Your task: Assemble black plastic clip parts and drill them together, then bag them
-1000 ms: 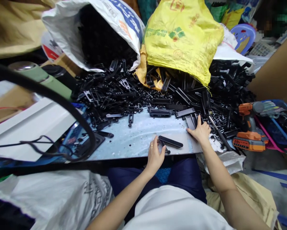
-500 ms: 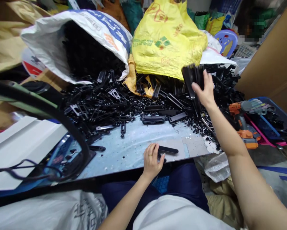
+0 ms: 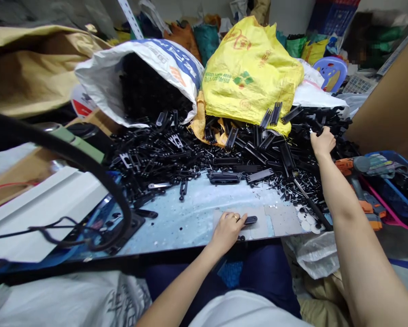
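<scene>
My left hand [image 3: 228, 229] rests on the near edge of the pale blue worktop [image 3: 190, 213], its fingers closed over a flat black plastic strip [image 3: 249, 220] whose end sticks out to the right. My right hand [image 3: 322, 141] reaches far out to the right side of the big heap of black plastic parts [image 3: 244, 145]; its fingers are curled into the pile, and I cannot make out what they grip. Several black comb-like pieces [image 3: 271, 116] lie on top of the heap near the yellow sack [image 3: 251, 72].
A white woven sack [image 3: 145, 72] full of black parts lies open at the back left. An orange cordless drill [image 3: 358, 179] and a blue crate [image 3: 394, 181] sit to the right. A thick black cable [image 3: 88, 168] arcs over white boards [image 3: 43, 204] on the left.
My right hand dropped the stack of black comb pieces onto the heap and moved right and down into the pile. My left hand slid further over the black strip.
</scene>
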The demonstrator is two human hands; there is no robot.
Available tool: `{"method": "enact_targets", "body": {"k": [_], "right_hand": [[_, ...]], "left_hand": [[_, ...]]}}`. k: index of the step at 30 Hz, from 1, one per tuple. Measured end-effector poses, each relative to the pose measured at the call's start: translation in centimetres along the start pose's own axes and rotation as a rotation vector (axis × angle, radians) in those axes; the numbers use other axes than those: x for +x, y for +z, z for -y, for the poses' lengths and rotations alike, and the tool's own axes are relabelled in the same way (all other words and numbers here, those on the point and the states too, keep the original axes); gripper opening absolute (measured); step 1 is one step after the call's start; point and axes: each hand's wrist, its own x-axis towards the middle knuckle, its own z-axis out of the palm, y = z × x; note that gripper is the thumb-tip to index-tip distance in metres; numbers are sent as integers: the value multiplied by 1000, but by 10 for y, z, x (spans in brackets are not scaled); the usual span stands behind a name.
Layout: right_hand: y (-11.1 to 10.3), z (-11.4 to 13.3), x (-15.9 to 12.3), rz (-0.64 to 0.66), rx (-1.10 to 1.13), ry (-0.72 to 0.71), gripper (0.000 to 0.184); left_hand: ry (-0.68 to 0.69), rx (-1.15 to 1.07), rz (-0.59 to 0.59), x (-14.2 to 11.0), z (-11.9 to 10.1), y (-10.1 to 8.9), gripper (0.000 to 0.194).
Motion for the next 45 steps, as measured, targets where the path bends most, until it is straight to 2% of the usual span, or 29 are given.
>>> {"method": "enact_targets", "body": {"k": [2, 4, 6, 8, 10, 11, 12, 15, 18, 21, 24, 27, 29, 32, 35, 38, 41, 43, 45], "right_hand": [[-17, 6, -22, -51, -47, -45, 44], [-33, 10, -53, -37, 3, -221, 42], [-43, 11, -93, 93, 183, -414, 36], [-45, 13, -134, 338, 431, -515, 29], [-37, 16, -173, 560, 658, -501, 31], [-30, 19, -189, 618, 756, -461, 37], [-21, 21, -204, 637, 842, -416, 46], [3, 25, -232, 591, 997, -323, 68], [19, 19, -239, 643, 951, -325, 60], [27, 5, -238, 731, 779, -448, 51], [38, -14, -236, 633, 575, -529, 47], [49, -28, -236, 486, 353, -642, 45], [57, -31, -238, 476, 243, -763, 41], [66, -21, -241, 532, 133, -859, 37], [69, -5, -239, 653, 29, -877, 32], [62, 1, -229, 722, -88, -770, 30], [52, -2, -225, 694, -197, -664, 32], [48, -2, -227, 699, -226, -732, 38], [47, 1, -232, 730, -252, -824, 36]], "left_hand": [[-50, -22, -27, -3, -3, -3, 33], [-94, -52, -140, -2, -6, -8, 38], [-154, -53, -305, 3, -10, -15, 43], [-198, -50, -420, 11, -13, -23, 43], [-185, -107, -438, 19, -17, -27, 37], [-170, -160, -426, 22, -19, -28, 34], [-164, -216, -414, 24, -22, -28, 33], [-167, -351, -347, 27, -31, -21, 29], [-127, -425, -200, 27, -34, -10, 22], [-142, -422, -114, 28, -28, -1, 22], [-157, -279, -87, 25, -20, 2, 19], [-78, -116, 10, 18, -13, 1, 23], [-31, -34, 68, 14, -9, -1, 19], [-4, 51, 86, 12, -7, -2, 19], [0, 90, 89, 12, -8, -3, 21], [-11, 111, 87, 12, -6, -5, 23], [-33, 135, 71, 9, -2, -7, 24], [-43, 148, 69, 6, 1, -8, 23], [-40, 155, 76, 3, 3, -8, 22]]}}
